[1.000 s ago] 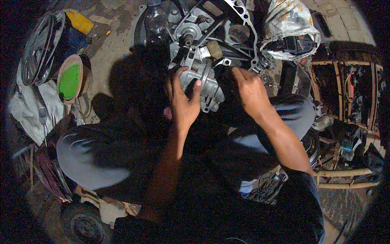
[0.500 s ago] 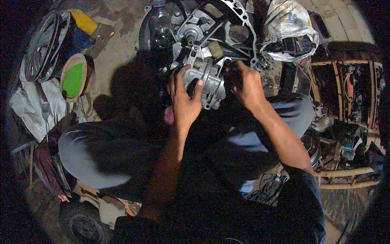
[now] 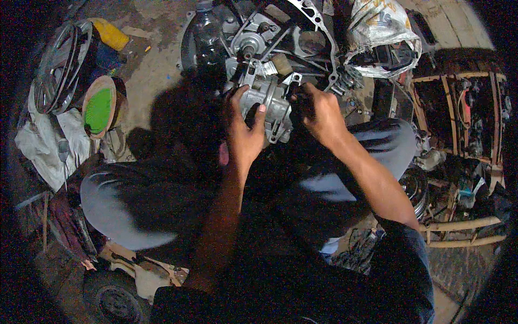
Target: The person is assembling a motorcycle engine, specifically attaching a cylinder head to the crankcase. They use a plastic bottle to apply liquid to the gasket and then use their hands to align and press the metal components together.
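My left hand (image 3: 245, 132) wraps round the left side of a silver cast-metal engine part (image 3: 276, 112), thumb laid across its top and fingers at its far left edge. Ribs, a round collar and slotted lugs show on the part. At its right side my right hand (image 3: 326, 119) is closed, knuckles up, fingers curled in toward the metal. Deep shadow hides whatever those fingers grip. Just beyond the part lies a larger open engine casing (image 3: 259, 40) with a round shaft end, and a thin gasket-like metal rim (image 3: 325, 38) curves along its right side.
A clear plastic bottle (image 3: 208, 27) stands left of the casing. Far right are a white sack (image 3: 380, 19) of dark parts and a wooden rack (image 3: 453, 113). At left are wheel rims (image 3: 62, 65), a bowl with green inside (image 3: 98, 110) and a screwdriver (image 3: 64, 151).
The view has shifted slightly. My right hand has turned a little and sits closer to the engine part's right side. My left hand keeps its hold.
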Demonstrator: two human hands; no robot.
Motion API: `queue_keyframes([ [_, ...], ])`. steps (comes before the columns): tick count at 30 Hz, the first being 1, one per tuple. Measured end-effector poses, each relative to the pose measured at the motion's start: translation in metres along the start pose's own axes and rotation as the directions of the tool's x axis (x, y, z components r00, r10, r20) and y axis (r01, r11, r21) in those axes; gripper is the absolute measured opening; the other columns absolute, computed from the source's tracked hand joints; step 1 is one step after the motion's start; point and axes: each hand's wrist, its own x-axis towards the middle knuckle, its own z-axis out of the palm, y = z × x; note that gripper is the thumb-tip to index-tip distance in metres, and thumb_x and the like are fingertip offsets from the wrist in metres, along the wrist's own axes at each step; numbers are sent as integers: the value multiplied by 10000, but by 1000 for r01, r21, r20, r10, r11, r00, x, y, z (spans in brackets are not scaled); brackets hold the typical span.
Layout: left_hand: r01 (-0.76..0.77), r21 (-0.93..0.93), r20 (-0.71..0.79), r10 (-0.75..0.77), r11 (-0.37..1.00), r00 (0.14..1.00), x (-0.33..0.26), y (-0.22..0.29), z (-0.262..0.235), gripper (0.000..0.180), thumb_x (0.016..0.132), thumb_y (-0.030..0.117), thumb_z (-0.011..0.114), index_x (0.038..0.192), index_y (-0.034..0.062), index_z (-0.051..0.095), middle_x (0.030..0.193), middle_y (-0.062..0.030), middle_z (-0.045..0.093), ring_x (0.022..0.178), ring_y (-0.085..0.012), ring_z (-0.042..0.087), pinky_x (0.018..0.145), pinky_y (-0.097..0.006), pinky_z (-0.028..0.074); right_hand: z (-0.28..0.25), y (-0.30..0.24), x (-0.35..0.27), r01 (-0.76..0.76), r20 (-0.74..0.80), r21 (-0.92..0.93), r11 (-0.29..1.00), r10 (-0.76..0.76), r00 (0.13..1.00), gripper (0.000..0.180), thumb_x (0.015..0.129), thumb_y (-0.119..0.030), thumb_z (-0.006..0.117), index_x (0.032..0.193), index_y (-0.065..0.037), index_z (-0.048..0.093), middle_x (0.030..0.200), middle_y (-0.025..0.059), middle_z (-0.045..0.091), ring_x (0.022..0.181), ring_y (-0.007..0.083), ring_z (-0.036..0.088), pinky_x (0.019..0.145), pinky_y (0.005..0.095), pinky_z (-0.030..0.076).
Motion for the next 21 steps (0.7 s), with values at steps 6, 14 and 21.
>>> queue_keyframes([
  [6, -14, -16, -14, 14, 1000, 1000, -1, -5, 2, 493, 932, 149, 694, 1379, 59, 506, 1336, -211, 547, 1262, -394, 497, 1105, -482, 352, -3, -3, 10, 15, -83, -9, 1000, -15, 996, 401, 697, 85, 724, 1080, 45, 610, 1015, 290, 683, 1018, 463, 656, 810, 451, 534],
  [14, 27, 3, -5, -27, 1000, 1000, 1, 0, -1, 476, 933, 160, 691, 1369, 72, 522, 1322, -201, 554, 1251, -379, 500, 1100, -474, 349, -3, -4, 3, 59, -80, 49, 997, -55, 995, 318, 717, 73, 721, 1006, 24, 597, 947, 282, 679, 951, 483, 651, 758, 465, 521],
  [21, 13, -4, 3, -13, 1000, 1000, 1, 0, -1, 469, 935, 151, 687, 1369, 77, 523, 1318, -198, 559, 1242, -379, 508, 1092, -469, 357, -7, -2, 9, 105, -115, 6, 995, -103, 988, 296, 739, 69, 704, 1013, 21, 604, 916, 290, 671, 924, 504, 630, 739, 477, 521],
])
